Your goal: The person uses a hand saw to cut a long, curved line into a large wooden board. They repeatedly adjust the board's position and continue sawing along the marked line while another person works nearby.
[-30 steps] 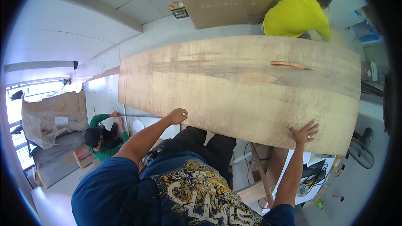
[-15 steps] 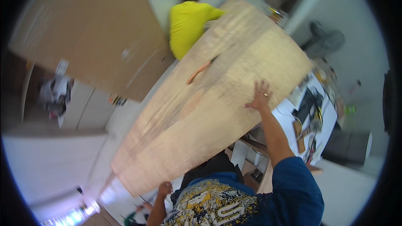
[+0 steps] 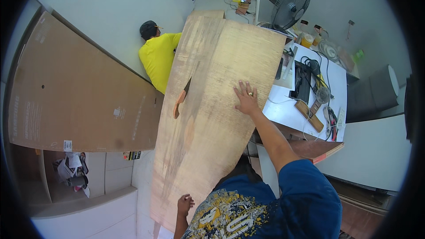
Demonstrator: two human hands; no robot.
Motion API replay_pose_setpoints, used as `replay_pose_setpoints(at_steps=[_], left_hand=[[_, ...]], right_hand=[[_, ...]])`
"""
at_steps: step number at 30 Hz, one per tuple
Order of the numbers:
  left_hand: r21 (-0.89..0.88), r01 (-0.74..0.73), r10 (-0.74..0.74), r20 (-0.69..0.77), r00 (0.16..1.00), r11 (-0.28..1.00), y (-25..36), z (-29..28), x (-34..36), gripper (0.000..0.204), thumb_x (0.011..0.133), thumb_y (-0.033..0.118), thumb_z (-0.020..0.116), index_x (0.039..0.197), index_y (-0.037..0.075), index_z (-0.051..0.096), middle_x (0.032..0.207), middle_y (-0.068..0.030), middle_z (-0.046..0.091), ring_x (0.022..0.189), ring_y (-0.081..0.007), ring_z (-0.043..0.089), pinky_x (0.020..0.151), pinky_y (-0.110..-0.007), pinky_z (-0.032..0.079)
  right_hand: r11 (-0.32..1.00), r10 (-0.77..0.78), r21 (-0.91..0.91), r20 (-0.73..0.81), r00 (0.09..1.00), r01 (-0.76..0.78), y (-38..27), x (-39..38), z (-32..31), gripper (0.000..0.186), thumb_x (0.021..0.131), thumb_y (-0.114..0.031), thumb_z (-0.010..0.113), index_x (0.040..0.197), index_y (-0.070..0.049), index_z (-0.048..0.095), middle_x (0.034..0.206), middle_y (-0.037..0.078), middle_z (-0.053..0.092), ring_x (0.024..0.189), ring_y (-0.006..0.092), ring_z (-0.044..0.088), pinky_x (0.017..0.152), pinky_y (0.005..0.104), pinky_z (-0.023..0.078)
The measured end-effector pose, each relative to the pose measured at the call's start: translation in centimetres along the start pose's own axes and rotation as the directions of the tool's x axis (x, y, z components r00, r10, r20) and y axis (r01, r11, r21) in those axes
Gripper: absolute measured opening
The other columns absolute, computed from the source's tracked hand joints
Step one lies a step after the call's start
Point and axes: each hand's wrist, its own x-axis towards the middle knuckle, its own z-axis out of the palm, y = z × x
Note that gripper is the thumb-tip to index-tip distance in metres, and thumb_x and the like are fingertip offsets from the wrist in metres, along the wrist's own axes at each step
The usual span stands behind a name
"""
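A long plywood sheet (image 3: pixel 230 53) with grey streaks lies in front of me. My right hand (image 3: pixel 247 98) presses flat on it near its right edge, fingers spread, a ring on one finger. Low over the near end of the sheet is my left hand (image 3: pixel 185 204), its fingers loosely bent and somewhat apart, with nothing visible in them. On the sheet's left half rests a hand tool (image 3: pixel 179 104) with a curved orange-brown handle and a narrow dark blade; its exact kind is unclear. Beyond the sheet's left edge a person in a yellow top (image 3: pixel 157 59) crouches, hands hidden.
To the right stands a white table (image 3: pixel 276 110) with a power tool (image 3: pixel 316 73), cables and a wooden piece (image 3: pixel 309 116). A black fan (image 3: pixel 290 6) is behind it. Grey rolls (image 3: pixel 372 93) lean further right. A large cardboard panel (image 3: pixel 84 88) fills the left side.
My view has turned, so the sheet now runs more straight away from me. My right hand stays flat on the sheet. My left hand now shows over the near end of it.
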Motion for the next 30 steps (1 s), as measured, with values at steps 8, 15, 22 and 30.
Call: replay_pose_setpoints(at_steps=[8, 15, 22, 30], left_hand=[[0.033, -0.032, 0.03, 0.054, 0.998, 0.999, 4.7, 1.3, 1.7, 0.043, 0.097, 0.019, 0.065, 0.133, -0.003, 0.061, 0.088, -0.0147, 0.072, 0.071, -0.0223, 0.073, 0.061, -0.034, 0.057], [0.506, -0.245, 0.201, 0.142, 0.969, 0.827, -4.2, 0.0, 3.3, 0.032, 0.094, 0.019, 0.067, 0.12, 0.0, 0.071, 0.09, -0.015, 0.076, 0.079, -0.0205, 0.074, 0.067, -0.034, 0.057], [0.442, -0.206, 0.198, 0.065, 0.978, 0.873, -3.4, -2.0, 6.3, 0.027, 0.094, 0.017, 0.067, 0.115, 0.001, 0.073, 0.091, -0.0151, 0.077, 0.081, -0.0193, 0.074, 0.07, -0.034, 0.057], [-0.035, -0.049, 0.053, 0.097, 0.994, 0.998, 4.3, -0.4, 8.6, 0.035, 0.1, 0.02, 0.063, 0.13, 0.003, 0.062, 0.088, -0.0129, 0.071, 0.067, -0.0226, 0.072, 0.056, -0.034, 0.057]], right_hand=[[0.956, 0.253, 0.243, -0.386, 0.887, -0.167, 2.4, -4.4, 1.5, 0.054, 0.087, -0.029, 0.077, 0.136, -0.01, 0.065, 0.163, 0.015, 0.037, 0.154, 0.0355, 0.027, 0.122, 0.0601, 0.019], [0.798, 0.568, 0.554, -0.56, 0.603, -0.236, 6.0, -7.0, 2.0, 0.03, 0.085, -0.016, 0.076, 0.114, -0.007, 0.071, 0.128, 0.017, 0.059, 0.123, 0.0346, 0.057, 0.104, 0.0489, 0.044], [0.63, 0.652, 0.763, -0.418, 0.633, -0.146, 5.2, -6.8, 2.1, 0.032, 0.091, -0.013, 0.071, 0.12, -0.002, 0.065, 0.117, 0.017, 0.058, 0.099, 0.0304, 0.065, 0.092, 0.042, 0.054], [0.871, 0.202, 0.491, -0.403, 0.893, 0.024, -1.0, -15.3, 5.6, 0.038, 0.088, -0.011, 0.065, 0.125, -0.003, 0.06, 0.116, 0.021, 0.056, 0.105, 0.0386, 0.061, 0.091, 0.0454, 0.051]])
